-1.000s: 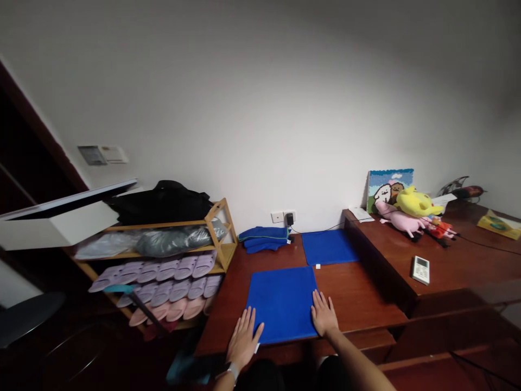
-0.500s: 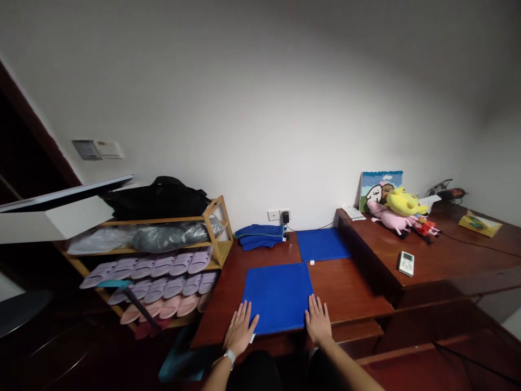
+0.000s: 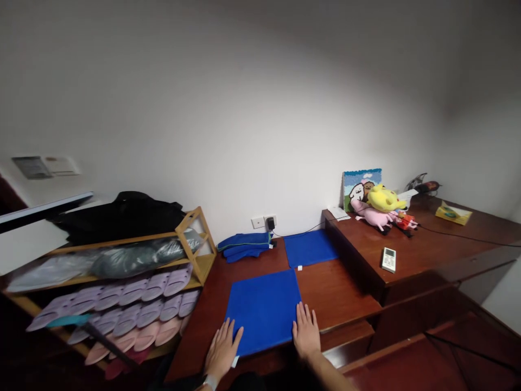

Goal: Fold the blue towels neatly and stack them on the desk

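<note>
A square blue cloth (image 3: 262, 309) lies flat at the front of the brown wooden desk (image 3: 334, 290), a small white tag at its near left corner. My left hand (image 3: 223, 346) rests palm down over its left edge, fingers stretched out. On the opposite side, my right hand (image 3: 306, 331) lies flat across the right edge, fingers spread. Farther back, a second blue cloth (image 3: 311, 248) is laid flat, with a white tag at its front edge. Beside it, against the wall, sits a folded stack of blue cloths (image 3: 245, 246) with green edging.
At left stands a wooden shoe rack (image 3: 199, 247) with lilac and pink slippers and a black bag (image 3: 126, 214) on top. To the right, a raised brown cabinet (image 3: 431, 250) bears plush toys (image 3: 382, 198), a white remote (image 3: 388, 260) and a yellow tissue pack (image 3: 453, 213). A black plug (image 3: 270, 222) sits in the wall socket.
The view has turned right, so everything sits farther left in the picture. Both hands stay flat on the edges of the front cloth, which lies as before.
</note>
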`<action>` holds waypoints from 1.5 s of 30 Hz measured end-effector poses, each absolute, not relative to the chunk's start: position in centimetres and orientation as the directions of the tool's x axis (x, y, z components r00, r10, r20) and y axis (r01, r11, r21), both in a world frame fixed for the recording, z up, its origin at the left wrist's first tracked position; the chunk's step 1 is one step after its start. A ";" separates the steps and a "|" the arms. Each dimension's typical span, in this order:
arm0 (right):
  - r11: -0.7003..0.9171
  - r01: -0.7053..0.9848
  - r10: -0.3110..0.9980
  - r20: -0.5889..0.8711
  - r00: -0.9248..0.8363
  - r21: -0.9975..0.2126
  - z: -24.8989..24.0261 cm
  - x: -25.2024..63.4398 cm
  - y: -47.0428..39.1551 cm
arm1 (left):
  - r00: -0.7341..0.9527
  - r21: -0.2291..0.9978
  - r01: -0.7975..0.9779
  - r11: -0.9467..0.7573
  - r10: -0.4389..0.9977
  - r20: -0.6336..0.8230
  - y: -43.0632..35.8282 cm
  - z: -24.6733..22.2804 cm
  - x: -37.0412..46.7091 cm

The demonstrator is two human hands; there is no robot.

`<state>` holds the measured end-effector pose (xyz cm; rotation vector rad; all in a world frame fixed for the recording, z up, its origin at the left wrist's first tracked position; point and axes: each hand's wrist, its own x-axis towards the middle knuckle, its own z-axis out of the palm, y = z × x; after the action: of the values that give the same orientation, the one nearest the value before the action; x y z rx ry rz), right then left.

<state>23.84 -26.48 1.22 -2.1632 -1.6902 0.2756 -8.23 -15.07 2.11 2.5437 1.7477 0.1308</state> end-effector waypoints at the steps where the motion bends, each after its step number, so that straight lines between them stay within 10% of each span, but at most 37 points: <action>1: -0.197 0.886 0.962 0.090 0.257 -0.419 1.0 23.8 -26.4 | 0.365 0.082 0.925 -0.372 0.926 0.095 -15.0 2.0 -7.4; 5: -0.187 0.874 0.953 0.132 0.271 -0.448 0.6 23.7 -26.2 | 0.446 0.106 0.869 -0.483 0.859 0.251 -15.3 1.9 -0.4; 13: -0.158 0.839 0.969 0.080 0.233 -0.521 1.4 23.9 -26.2 | 0.648 0.153 0.748 -0.645 0.761 0.040 -16.8 1.5 12.5; 27: -0.254 0.901 0.964 -0.016 0.266 -0.353 3.6 23.6 -27.4 | 0.331 0.087 0.938 -0.337 0.941 0.076 -14.0 3.1 -5.8; 45: -0.291 0.907 0.957 -0.087 0.278 -0.304 4.5 24.8 -20.0 | 0.325 0.161 0.922 -0.351 0.931 0.166 -14.3 1.7 -6.4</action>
<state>24.76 -19.99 4.53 -2.3482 -1.7385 0.3760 -6.45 -14.27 1.74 2.5271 1.7681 0.3575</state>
